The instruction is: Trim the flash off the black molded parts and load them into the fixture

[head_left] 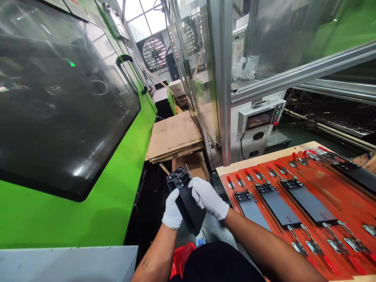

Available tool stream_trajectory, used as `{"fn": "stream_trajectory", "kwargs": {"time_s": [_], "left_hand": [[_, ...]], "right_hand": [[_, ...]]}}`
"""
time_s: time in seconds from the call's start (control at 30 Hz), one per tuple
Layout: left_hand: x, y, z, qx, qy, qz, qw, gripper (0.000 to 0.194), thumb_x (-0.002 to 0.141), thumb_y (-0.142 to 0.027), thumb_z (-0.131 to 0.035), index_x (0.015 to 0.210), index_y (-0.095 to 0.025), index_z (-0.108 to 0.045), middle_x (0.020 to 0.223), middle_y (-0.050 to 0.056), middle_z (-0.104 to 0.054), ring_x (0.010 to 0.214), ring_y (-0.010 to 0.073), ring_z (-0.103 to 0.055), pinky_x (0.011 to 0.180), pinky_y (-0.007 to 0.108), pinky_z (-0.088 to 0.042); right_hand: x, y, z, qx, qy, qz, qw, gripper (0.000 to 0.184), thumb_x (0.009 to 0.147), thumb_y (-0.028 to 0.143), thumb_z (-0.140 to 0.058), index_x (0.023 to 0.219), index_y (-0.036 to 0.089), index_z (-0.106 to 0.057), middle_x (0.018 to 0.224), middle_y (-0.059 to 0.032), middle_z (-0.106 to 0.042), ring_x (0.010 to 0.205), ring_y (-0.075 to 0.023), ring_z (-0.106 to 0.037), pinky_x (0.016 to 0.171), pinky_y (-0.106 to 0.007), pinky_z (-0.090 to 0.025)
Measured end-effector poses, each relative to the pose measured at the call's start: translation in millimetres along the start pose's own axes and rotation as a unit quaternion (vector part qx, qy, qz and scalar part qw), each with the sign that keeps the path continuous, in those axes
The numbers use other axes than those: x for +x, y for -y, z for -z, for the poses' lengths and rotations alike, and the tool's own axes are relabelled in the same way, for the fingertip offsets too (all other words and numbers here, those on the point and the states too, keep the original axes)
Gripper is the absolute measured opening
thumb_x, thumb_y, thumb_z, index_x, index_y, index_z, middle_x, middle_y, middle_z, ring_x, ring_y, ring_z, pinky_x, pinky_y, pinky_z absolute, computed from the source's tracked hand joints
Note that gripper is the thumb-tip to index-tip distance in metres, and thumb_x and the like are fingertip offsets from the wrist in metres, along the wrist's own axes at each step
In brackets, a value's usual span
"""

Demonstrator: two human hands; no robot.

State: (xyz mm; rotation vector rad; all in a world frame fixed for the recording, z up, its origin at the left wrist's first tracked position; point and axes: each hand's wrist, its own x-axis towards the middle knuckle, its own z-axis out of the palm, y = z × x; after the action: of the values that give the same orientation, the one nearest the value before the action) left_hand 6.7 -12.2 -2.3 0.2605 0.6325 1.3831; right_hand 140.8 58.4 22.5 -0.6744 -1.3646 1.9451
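Note:
A long black plastic part (189, 209) with a moulded, recessed end is held tilted in front of my body. My left hand (172, 211), in a white glove, grips it from the left side near that end. At the upper right edge of the part is my right hand (207, 197), also gloved in white, with its fingers closed. A thin, pale, stick-like tool (188, 171) juts up from these fingers next to the moulded end; its exact kind is too small to tell.
To the right, an orange fixture board (320, 192) carries several dark panels (276, 205) under red-handled toggle clamps. Flattened cardboard (176, 133) is stacked ahead. A green machine (111, 188) stands left, and an aluminium-framed clear guard (225, 86) rises ahead right.

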Motion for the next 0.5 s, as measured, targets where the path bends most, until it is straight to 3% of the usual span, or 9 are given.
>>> {"fn": "stream_trajectory", "kwargs": {"time_s": [0.2,0.37,0.5], "left_hand": [[2.2,-1.1,2.9,0.001,-0.054,-0.011,0.998,0.027,0.082,-0.031,-0.066,0.097,-0.010,-0.074,0.086,0.013,-0.076,0.100,0.0357,-0.071,0.100,0.053,-0.049],[3.5,-0.5,2.3,-0.013,-0.036,-0.004,0.999,0.020,0.082,-0.032,-0.067,0.082,-0.012,-0.069,0.087,0.013,-0.075,0.097,0.0356,-0.071,0.095,0.052,-0.052],[3.4,0.4,3.3,-0.023,-0.043,-0.003,0.999,0.024,0.082,-0.033,-0.067,0.089,-0.011,-0.071,0.084,0.012,-0.074,0.092,0.0340,-0.072,0.093,0.050,-0.053]], "right_hand": [[-2.5,5.4,-1.6,-0.018,0.012,-0.002,1.000,0.036,0.084,0.059,-0.041,0.082,0.023,-0.047,0.042,0.0135,-0.040,0.027,-0.0078,-0.030,0.030,-0.021,-0.021],[-5.1,7.7,-4.7,-0.032,0.067,-0.008,0.997,0.029,0.085,0.051,-0.043,0.080,0.023,-0.049,0.040,0.0126,-0.039,0.028,-0.0077,-0.030,0.032,-0.020,-0.021],[-2.1,5.6,-2.9,-0.015,0.024,-0.018,0.999,0.026,0.084,0.047,-0.043,0.080,0.022,-0.049,0.041,0.0121,-0.042,0.028,-0.0068,-0.029,0.032,-0.019,-0.021]]}}
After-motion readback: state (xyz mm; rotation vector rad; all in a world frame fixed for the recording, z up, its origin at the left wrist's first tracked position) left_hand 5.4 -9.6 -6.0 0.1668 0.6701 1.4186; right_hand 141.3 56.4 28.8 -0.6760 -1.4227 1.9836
